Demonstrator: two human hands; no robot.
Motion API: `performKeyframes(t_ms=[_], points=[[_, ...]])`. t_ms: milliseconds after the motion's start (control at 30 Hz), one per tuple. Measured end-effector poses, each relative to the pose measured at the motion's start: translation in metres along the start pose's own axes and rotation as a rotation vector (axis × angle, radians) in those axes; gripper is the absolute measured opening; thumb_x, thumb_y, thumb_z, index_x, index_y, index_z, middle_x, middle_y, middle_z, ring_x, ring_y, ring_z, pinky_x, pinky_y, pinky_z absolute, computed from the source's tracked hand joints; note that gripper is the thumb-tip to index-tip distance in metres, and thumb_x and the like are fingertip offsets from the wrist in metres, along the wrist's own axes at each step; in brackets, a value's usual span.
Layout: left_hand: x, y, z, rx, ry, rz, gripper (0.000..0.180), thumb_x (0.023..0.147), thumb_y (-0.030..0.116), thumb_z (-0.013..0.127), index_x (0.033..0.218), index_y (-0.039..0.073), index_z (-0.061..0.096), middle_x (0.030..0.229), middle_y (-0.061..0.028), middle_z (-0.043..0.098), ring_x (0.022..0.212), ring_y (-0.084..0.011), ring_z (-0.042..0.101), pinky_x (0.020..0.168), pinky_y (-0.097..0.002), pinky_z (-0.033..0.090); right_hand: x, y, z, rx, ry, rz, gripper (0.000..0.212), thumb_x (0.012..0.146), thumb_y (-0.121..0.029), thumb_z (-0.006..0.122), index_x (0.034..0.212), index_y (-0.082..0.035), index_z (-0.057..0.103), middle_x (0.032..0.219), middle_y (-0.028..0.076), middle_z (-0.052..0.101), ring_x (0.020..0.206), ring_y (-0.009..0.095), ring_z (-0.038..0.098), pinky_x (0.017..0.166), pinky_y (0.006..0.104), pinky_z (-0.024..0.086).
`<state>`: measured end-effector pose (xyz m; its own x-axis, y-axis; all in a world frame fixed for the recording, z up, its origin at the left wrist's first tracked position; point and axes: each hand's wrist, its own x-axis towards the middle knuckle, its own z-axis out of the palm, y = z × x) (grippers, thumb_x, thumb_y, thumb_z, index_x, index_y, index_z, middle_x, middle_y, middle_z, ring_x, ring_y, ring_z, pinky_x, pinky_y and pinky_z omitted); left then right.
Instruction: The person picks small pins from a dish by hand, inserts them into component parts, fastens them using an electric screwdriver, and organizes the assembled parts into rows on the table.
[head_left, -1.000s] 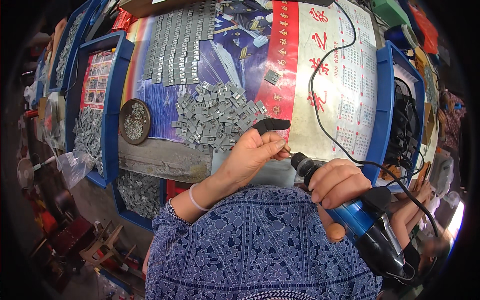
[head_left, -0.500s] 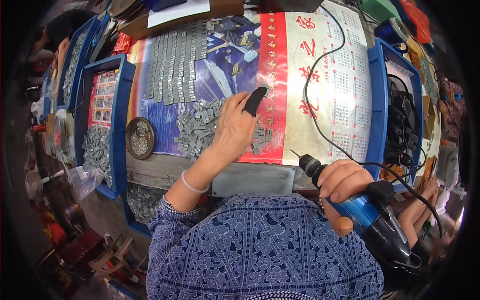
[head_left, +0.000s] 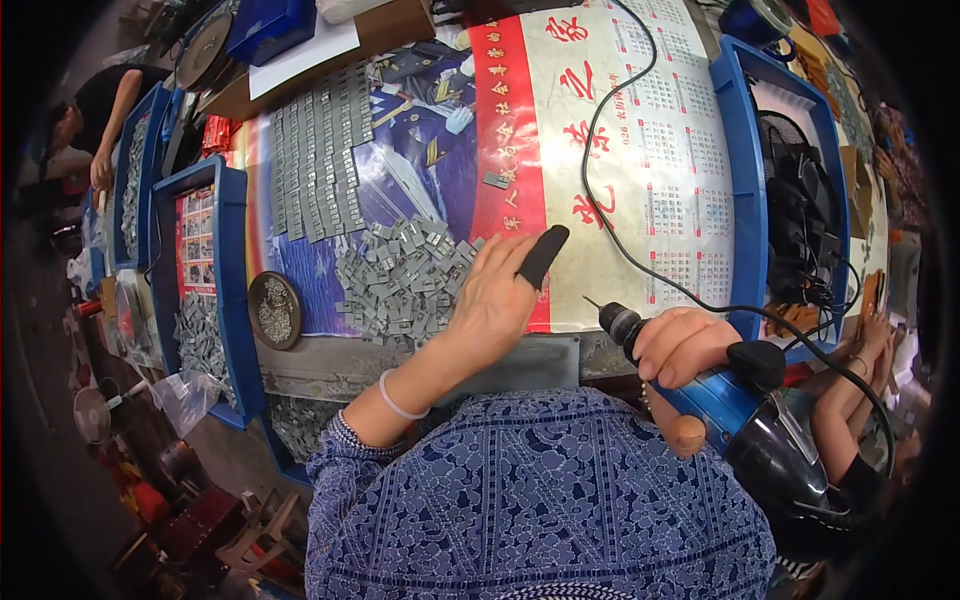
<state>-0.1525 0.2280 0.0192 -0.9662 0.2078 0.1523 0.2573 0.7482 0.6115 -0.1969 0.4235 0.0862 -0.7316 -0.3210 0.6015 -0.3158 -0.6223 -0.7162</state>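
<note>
My right hand [head_left: 688, 343] is wrapped round a blue and black corded electric drill [head_left: 720, 405]; its thin bit points up and left over the table's front edge. My left hand [head_left: 497, 290] lies palm down at the right side of a loose pile of small grey rectangular pieces [head_left: 400, 280]. A black finger sleeve [head_left: 543, 257] covers one of its digits, and the fingers are stretched out; what lies beneath them is hidden. One single grey piece [head_left: 495, 180] lies apart on the poster's red strip. Beyond the pile, similar pieces [head_left: 320, 150] stand in tight rows.
A round dish [head_left: 275, 311] of small metal parts sits left of the pile. Beside it stands a blue bin [head_left: 236, 300] with more grey pieces. Another blue bin [head_left: 745, 200] at right holds dark items. The drill's black cord [head_left: 590, 170] crosses the calendar poster [head_left: 680, 130]. Other people sit nearby.
My left hand has drawn back toward me and right, away from the single grey piece, and now covers where a few loose pieces lay. The drill stays nearly still. The whole view has shifted slightly.
</note>
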Motion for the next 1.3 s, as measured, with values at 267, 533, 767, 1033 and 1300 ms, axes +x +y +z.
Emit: performKeyframes(t_ms=[267,533,767,1033,1300], points=[[0.021,-0.016,0.002,-0.016,0.007,-0.031,0.053,0.072,0.000,0.054,0.125,0.003,0.049,0.094,-0.0131,0.054,0.085,-0.0279,0.049,0.076,-0.0389,0.039,0.001,0.012,-0.008,-0.101,-0.054,0.159,0.045,0.063,-0.031,0.085,0.086,-0.004,0.057,0.081,0.009,0.060,0.075,0.023,0.060,0.070,0.0348,0.050],[0.018,-0.013,0.010,-0.031,0.008,-0.016,0.055,0.074,0.003,0.064,0.127,0.005,0.048,0.088,-0.0094,0.054,0.082,-0.0255,0.049,0.072,-0.0353,0.037,0.002,0.025,0.000,-0.112,0.031,0.274,0.038,0.064,-0.023,0.082,0.085,-0.004,0.056,0.082,0.010,0.058,0.078,0.022,0.059,0.076,0.0358,0.048],[0.018,-0.016,0.012,-0.025,-0.019,-0.027,0.058,0.073,0.003,0.066,0.128,0.006,0.047,0.087,-0.0083,0.054,0.079,-0.0248,0.049,0.070,-0.0349,0.036,0.002,0.033,-0.007,-0.147,-0.031,0.284,0.039,0.064,-0.022,0.082,0.086,-0.003,0.056,0.083,0.010,0.058,0.080,0.023,0.059,0.077,0.0362,0.048],[0.012,-0.012,0.011,-0.070,-0.032,-0.041,0.060,0.071,0.000,0.066,0.128,0.006,0.048,0.084,-0.0076,0.053,0.078,-0.0241,0.049,0.071,-0.0347,0.037,0.000,0.039,-0.005,-0.103,0.010,0.280,0.039,0.064,-0.022,0.083,0.086,-0.002,0.058,0.083,0.012,0.059,0.080,0.024,0.060,0.076,0.0370,0.049],[0.012,-0.014,0.011,-0.104,-0.025,-0.047,0.061,0.070,0.000,0.067,0.128,0.006,0.047,0.084,-0.0070,0.052,0.079,-0.0239,0.049,0.072,-0.0350,0.037,0.007,0.038,-0.004,-0.199,-0.024,0.355,0.038,0.062,-0.020,0.084,0.082,0.001,0.059,0.076,0.012,0.059,0.075,0.026,0.060,0.070,0.0367,0.049]])
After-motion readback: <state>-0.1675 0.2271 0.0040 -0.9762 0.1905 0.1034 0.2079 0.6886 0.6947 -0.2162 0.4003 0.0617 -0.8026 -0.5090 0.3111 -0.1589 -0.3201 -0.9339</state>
